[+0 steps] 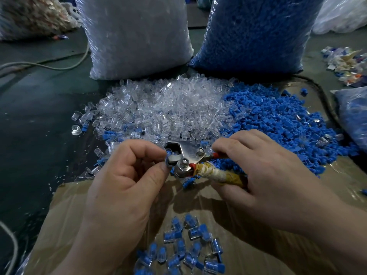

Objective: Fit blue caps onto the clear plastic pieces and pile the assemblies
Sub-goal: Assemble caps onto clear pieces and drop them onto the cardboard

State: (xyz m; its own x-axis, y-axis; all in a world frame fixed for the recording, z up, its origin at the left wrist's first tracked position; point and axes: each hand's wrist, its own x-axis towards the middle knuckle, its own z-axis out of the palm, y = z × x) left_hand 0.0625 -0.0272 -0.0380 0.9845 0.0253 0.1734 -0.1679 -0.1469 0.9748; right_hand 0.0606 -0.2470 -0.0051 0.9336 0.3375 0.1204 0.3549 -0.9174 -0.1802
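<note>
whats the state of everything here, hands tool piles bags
left hand: pinches a piece at the head of the tool
right hand: grips the tool's handles
clear pile: loose, uncapped
cap pile: loose
assemblies: capped, piled on cardboard
clear bag: upright, full
blue bag: upright, full

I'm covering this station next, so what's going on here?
A person is fitting blue caps onto clear pieces. The right hand grips the handles of a metal press tool; the left hand pinches a piece at its head. Both lie heaped behind, finished assemblies on the cardboard in front.
</note>
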